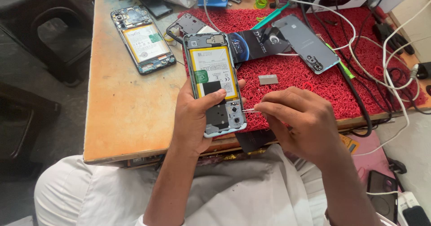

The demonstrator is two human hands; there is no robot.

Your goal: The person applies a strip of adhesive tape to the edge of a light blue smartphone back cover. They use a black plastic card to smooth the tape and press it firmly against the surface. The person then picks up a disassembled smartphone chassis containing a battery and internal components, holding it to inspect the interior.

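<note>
Head view, looking down over lap and table (130,118). Left hand (197,114) grips an opened phone (214,82) from below, thumb laid across its lower half, fingers wrapped behind; back cover off, yellow-edged battery (211,69) exposed. Phone sits above the table's near edge, over the near-left corner of the red mat (305,80), tilted slightly.

Right hand (298,118) pinched shut on tweezers (250,110); tips point left and meet the phone's lower right edge, near the camera module. Exact contact point too small to resolve, probably a screw or clip.

Second opened phone (142,39) lies flat on bare wood toward the far-left corner. Grey back cover (305,42) rests face down on the mat, far side, well apart from the hands. Small grey plate (268,78) on the mat between cover and right hand. White and black cables (386,60) cross the mat's right edge.
</note>
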